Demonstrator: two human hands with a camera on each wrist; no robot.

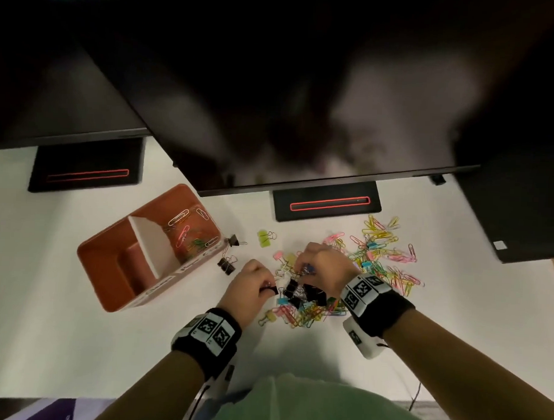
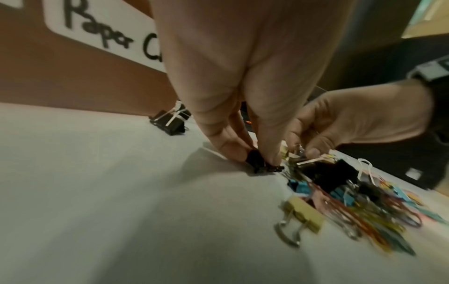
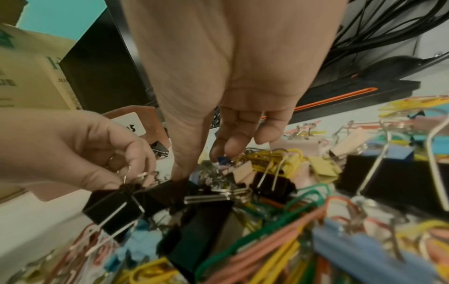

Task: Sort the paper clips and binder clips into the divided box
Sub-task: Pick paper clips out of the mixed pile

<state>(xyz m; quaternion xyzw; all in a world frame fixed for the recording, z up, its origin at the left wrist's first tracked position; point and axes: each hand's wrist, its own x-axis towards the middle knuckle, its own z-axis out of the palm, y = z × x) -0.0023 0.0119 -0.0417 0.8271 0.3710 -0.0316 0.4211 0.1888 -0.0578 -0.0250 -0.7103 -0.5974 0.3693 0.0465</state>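
An orange divided box stands at the left, with several paper clips in its far compartment. A mixed pile of clips lies in the middle of the white desk. My left hand pinches a black binder clip by its wire handles at the pile's left edge, and the clip rests on the desk. My right hand reaches down into the pile, thumb and forefinger curled round a small blue binder clip. The right hand partly hides that clip.
Two loose black binder clips and a yellow-green one lie between the box and the pile. More coloured paper clips spread to the right. Monitor stands and a dark screen overhang the back.
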